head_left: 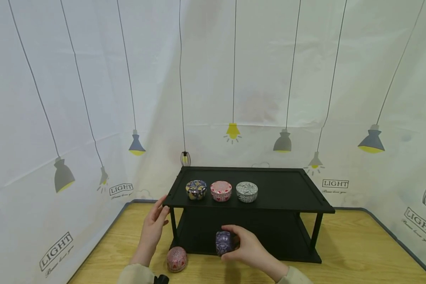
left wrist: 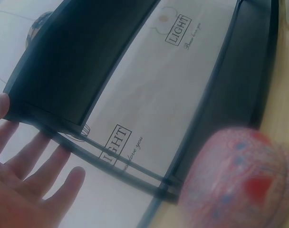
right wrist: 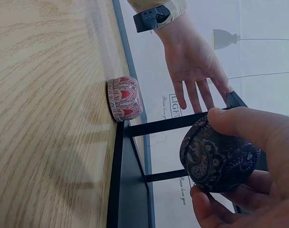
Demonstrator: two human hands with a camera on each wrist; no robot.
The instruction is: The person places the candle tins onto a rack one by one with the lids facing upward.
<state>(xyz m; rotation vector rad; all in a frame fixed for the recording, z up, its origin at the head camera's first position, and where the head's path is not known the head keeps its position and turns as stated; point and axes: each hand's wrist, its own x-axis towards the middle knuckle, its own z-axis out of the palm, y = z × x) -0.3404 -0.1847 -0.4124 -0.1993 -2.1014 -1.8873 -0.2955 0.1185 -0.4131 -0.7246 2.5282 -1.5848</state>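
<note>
My right hand (head_left: 250, 248) grips a dark blue-purple patterned round tin (head_left: 223, 242), tilted on its side, in front of the lower level of a black two-level shelf (head_left: 284, 189). In the right wrist view, thumb and fingers span this paisley-patterned tin (right wrist: 220, 154). My left hand (head_left: 153, 225) touches the shelf's upper left front corner, its fingers fairly straight. Below it, a pink-and-red round tin (head_left: 176, 259) sits on the table by the shelf's lower left corner. It looms large and blurred in the left wrist view.
On the top level stand a blue-and-yellow tin (head_left: 196, 190), a pink tin with hearts (head_left: 221, 191) and a green-white leafy tin (head_left: 247, 192) in a row. Shelf posts (head_left: 316, 232) stand at the corners. A lamp-printed cloth (head_left: 213, 90) surrounds the wooden table (head_left: 358, 244).
</note>
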